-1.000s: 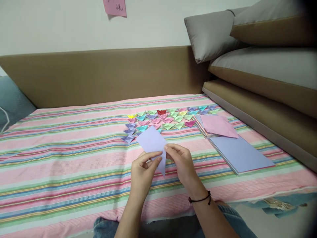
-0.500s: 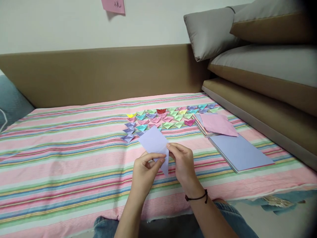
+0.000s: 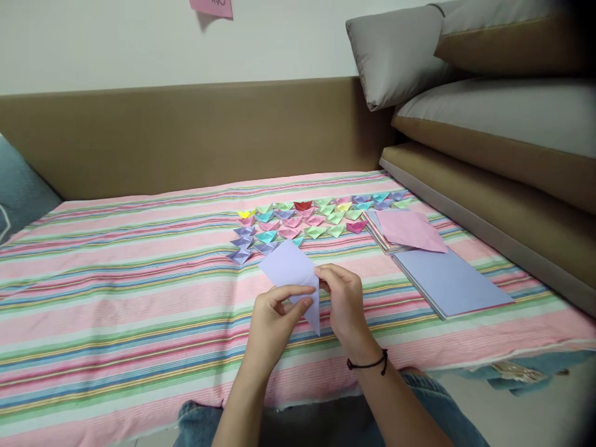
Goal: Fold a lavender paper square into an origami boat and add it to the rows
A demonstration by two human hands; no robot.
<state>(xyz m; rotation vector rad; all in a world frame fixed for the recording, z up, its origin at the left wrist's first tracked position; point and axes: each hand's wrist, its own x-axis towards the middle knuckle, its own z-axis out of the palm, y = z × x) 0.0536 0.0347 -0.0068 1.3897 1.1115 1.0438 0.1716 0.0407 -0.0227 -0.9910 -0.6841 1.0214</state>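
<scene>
Head view: the left hand (image 3: 274,316) and right hand (image 3: 343,299) both pinch a lavender sheet (image 3: 287,264) between them, its broad part reaching beyond the fingers. Past the sheet sit folded paper boats (image 3: 315,232); to its right, a blue-topped paper stack (image 3: 454,284).

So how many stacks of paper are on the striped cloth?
2, both to the right of the right hand: a pink-topped stack beside the folded paper boats, and a blue-topped stack nearer the camera. Anything under their top sheets would be hidden.
</scene>
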